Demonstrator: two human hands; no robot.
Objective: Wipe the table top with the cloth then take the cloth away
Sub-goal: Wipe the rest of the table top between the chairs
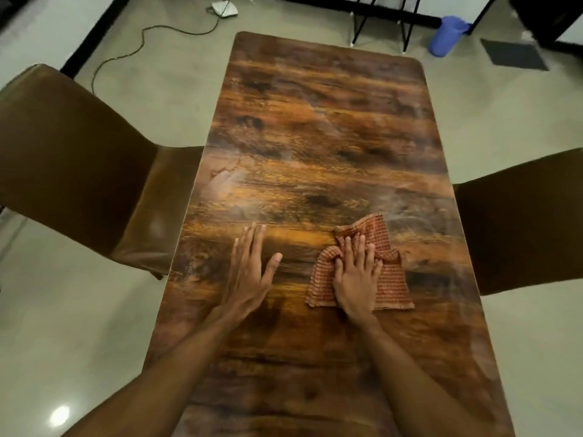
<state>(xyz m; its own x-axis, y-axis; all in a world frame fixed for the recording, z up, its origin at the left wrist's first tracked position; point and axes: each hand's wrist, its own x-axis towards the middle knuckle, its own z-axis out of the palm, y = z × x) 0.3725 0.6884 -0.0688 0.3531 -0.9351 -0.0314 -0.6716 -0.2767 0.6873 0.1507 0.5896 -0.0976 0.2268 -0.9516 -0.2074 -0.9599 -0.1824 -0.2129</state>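
A long brown wood-grain table top (315, 127) runs away from me. An orange-red checked cloth (392, 279) lies crumpled on it, right of centre. My right hand (356, 279) presses flat on the cloth, fingers spread and bunching its left part. My left hand (249, 272) rests flat on the bare wood to the left of the cloth, fingers straight, thumb out, holding nothing. Pale hazy smears show on the table surface near the left edge and beyond the cloth.
A brown padded chair (72, 159) stands at the table's left side and another brown chair (523, 222) at its right. Beyond the far end are a blue bin (448, 34), black metal legs (378, 20), a dark mat (514, 55) and a cable (126, 52) on the floor.
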